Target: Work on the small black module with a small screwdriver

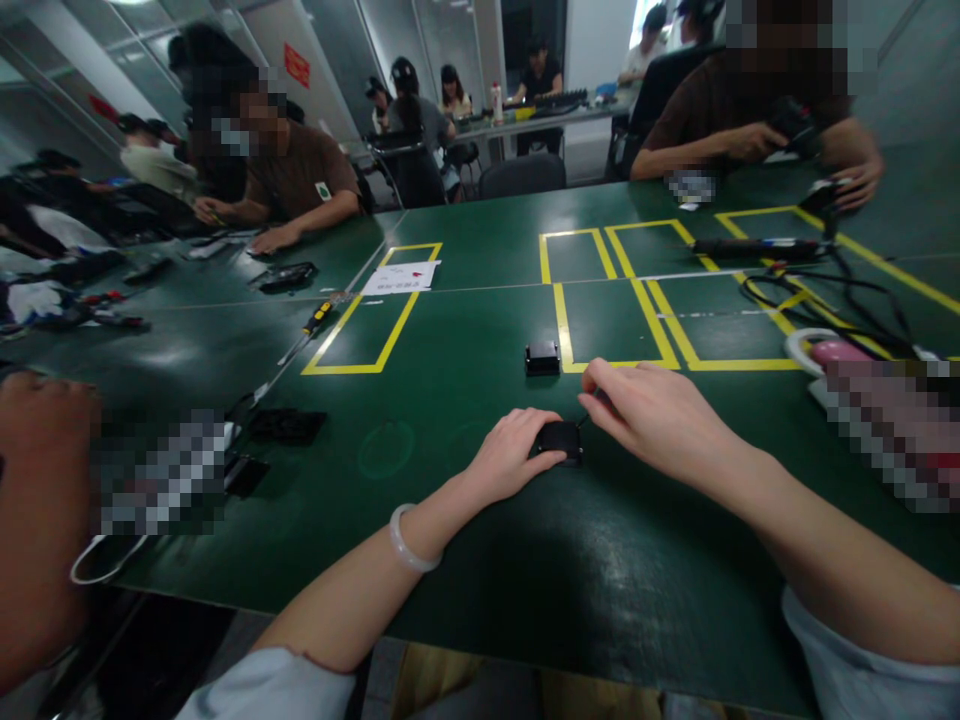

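My left hand [511, 450], with a pale bangle at its wrist, is closed on a small black box-shaped part [562, 438] resting on the green table [480, 560]. The thumb and fingers grip it from its left side. To its right, the fingertips of my right hand [637, 405] pinch a thin dark rod [583, 420]. The rod's tip reaches the right edge of the part; what kind of tool it is I cannot make out. Just beyond my hands sits a second small black box-shaped part [541, 357].
Yellow tape rectangles [379, 368] mark the table. Left lie a yellow-black screwdriver [319, 318], a paper sheet [401, 277] and black pieces [289, 425]. Cables [795, 300] tangle at right. A co-worker's arm [41, 520] is at near left; two people [300, 165] [735, 120] work opposite.
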`<state>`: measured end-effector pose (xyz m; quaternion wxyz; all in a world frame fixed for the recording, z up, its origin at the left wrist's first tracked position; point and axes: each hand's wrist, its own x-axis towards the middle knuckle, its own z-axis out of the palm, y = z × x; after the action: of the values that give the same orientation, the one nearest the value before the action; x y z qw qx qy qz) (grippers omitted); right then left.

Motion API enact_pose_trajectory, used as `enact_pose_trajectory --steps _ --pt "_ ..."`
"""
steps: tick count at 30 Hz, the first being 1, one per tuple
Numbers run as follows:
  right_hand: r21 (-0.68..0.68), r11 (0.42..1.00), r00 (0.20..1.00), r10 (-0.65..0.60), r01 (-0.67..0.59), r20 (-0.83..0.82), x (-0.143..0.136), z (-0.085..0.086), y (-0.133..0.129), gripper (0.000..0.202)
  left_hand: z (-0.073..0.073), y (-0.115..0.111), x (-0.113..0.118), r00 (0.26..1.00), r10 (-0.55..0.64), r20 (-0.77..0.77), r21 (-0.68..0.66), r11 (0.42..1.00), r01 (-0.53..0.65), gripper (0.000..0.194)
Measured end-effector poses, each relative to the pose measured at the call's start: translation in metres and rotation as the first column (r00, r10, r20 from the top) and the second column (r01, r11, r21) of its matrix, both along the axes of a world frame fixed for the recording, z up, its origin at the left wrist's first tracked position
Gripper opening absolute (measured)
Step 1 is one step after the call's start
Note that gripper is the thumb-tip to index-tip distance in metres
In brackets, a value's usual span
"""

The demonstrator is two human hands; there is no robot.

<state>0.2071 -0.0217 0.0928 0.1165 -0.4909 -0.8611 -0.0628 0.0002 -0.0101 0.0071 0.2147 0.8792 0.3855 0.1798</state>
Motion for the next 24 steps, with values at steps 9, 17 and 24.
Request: enact_pose_trajectory --steps 9,17,24 --pt "-0.005 1.000 0.999 -0.003 0.003 0.045 -0.0016 0.0030 -0.0004 0.026 0.0012 0.0007 -0.0004 1.000 0.003 -0.013 -0.010 1.000 -0.003 0.037" --pt "-0.023 1.000 1.000 0.003 -0.002 0.016 -0.0016 0.0036 -0.0008 0.024 0.0007 0.0012 -0.0003 1.000 0.008 -0.007 -0.022 1.000 -0.008 0.037" --pt "-0.050 0.999 1.000 0.022 -0.022 0.001 -0.0006 0.0010 0.0001 0.022 0.0002 0.0016 -0.0002 1.000 -0.002 -0.014 -0.007 1.000 0.002 0.036"
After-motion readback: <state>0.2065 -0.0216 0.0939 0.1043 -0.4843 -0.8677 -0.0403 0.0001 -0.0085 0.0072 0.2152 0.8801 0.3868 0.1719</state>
